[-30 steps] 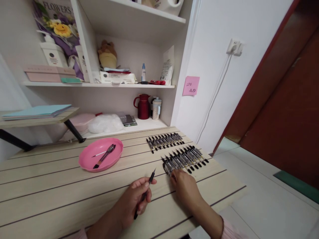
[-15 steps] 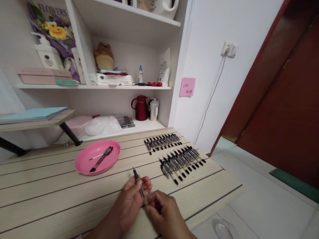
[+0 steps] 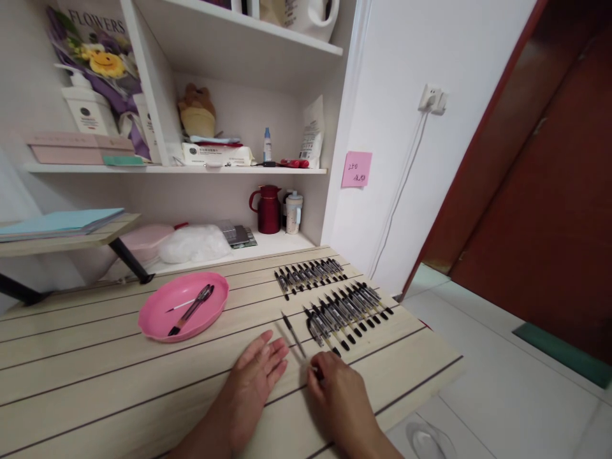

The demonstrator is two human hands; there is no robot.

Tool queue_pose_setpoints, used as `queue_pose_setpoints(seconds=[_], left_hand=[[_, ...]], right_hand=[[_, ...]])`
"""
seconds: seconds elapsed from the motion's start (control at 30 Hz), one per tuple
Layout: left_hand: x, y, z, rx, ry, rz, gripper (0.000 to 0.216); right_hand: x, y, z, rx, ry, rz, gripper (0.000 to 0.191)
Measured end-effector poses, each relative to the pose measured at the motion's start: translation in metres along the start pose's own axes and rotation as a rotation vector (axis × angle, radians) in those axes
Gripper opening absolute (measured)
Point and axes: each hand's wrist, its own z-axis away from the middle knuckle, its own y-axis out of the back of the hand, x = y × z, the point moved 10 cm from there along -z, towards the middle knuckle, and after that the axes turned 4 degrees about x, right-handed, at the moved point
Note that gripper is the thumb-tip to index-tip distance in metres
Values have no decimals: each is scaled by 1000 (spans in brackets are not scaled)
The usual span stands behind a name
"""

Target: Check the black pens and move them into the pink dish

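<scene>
Between the thumb and fingers of my right hand point(image 3: 337, 389) is the back end of a pen point(image 3: 295, 335), its tip pointing away from me and to the left. My left hand point(image 3: 258, 376) is open beside it, palm turned up and fingers stretched out, holding nothing. Just beyond my right hand lies a slanted row of pens point(image 3: 349, 312) with black caps on their near ends. Behind it is a second row of pens point(image 3: 310, 275). On the left, a pink plate point(image 3: 148, 312) carries a dark pen point(image 3: 191, 310) and a thin white stick-like piece point(image 3: 180, 305).
The wooden tabletop point(image 3: 95, 382) ends at a slanted edge on the right, above the tiled floor. A small raised stand point(image 3: 109, 233) with papers is at the left. Behind the table, a white shelf point(image 3: 239, 171) holds bottles, with a red jug point(image 3: 269, 210) below.
My right hand has drawn the pen out of my left hand and moved it right, toward the near row. My left hand has opened. The view has shifted slightly.
</scene>
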Motion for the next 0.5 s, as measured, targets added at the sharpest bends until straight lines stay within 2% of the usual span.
queue_pose_setpoints(seconds=[0.17,0.5], left_hand=[[-3,3,-3,-15,24,-75,31],[0,-1,1,-7,5,-150,27]], right_hand=[[24,1,-11,-43,-52,211,13],[23,-7,-17,-50,-62,244,8]])
